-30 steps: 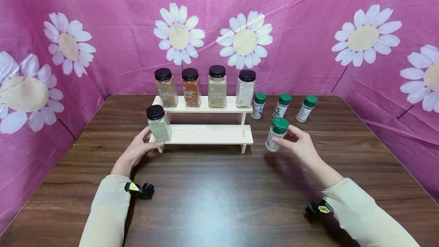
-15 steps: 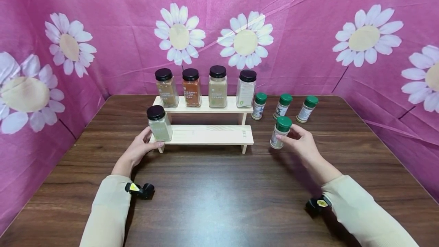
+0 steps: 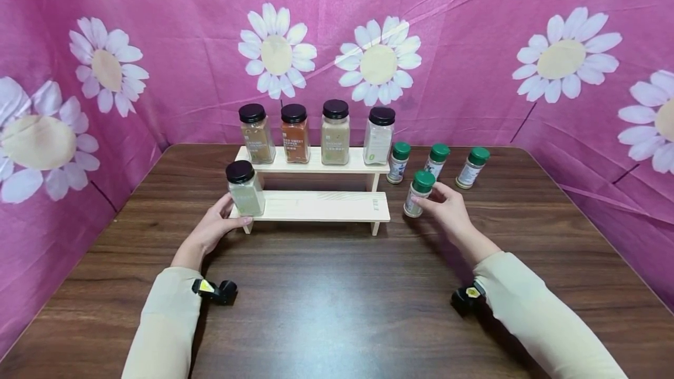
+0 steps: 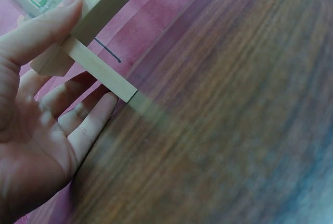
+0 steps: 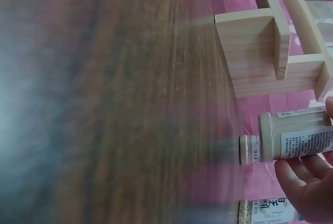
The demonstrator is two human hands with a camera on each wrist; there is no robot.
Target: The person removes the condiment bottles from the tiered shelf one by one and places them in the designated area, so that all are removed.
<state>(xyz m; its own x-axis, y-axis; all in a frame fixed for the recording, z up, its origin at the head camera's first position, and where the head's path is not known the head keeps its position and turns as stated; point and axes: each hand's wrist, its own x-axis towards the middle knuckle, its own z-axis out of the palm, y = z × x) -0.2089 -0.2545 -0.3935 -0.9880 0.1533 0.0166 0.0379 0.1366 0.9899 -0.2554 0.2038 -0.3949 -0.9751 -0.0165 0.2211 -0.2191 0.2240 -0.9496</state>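
A dark wooden tabletop [image 3: 337, 309] carries a two-step wooden rack [image 3: 316, 206] near its far edge, with three green-capped bottles [image 3: 436, 162] standing just right of the rack

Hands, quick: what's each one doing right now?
Left hand: fingers straight, thumb resting on the wooden rack, holding nothing.
Right hand: gripping a green-capped spice bottle.

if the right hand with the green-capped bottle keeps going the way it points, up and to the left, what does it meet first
Probably the wooden rack: the right hand holds the green-capped bottle just beside its right end. Depth is unclear, so it may pass over the lower shelf.
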